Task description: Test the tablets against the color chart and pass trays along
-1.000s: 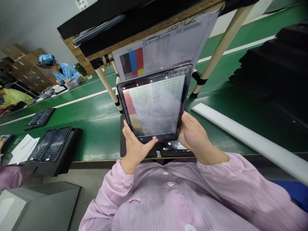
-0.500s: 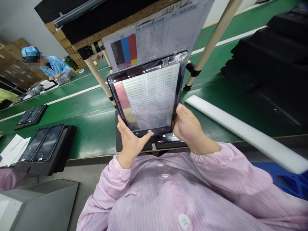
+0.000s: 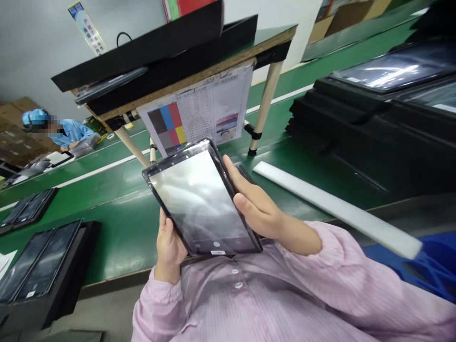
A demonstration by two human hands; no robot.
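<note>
A black tablet (image 3: pixel 195 204) with a lit, pale, blurred screen is held tilted in front of my chest. My left hand (image 3: pixel 169 244) grips its lower left edge, thumb at the front rim and the other fingers hidden behind. Along the right edge, my right hand (image 3: pixel 258 206) holds it, with the thumb by the rim and the fingers stretched along the side. Beyond the tablet a printed chart (image 3: pixel 197 107) with colour blocks, text and a small picture hangs from the shelf. Part of a dark flat object behind the tablet shows near my right fingers.
A shelf (image 3: pixel 199 80) on beige pipe legs stands on the green bench (image 3: pixel 124 228). A white bar (image 3: pixel 331 204) lies at the right, beside stacked black trays (image 3: pixel 359 137) with tablets. More tablets (image 3: pixel 41 263) sit in a tray at left. A person in blue (image 3: pixel 73 130) works far left.
The tablet has come down and away from the chart, and its screen no longer shows the chart's text. My left thumb has left the screen's bottom for the side edge. The view has shifted.
</note>
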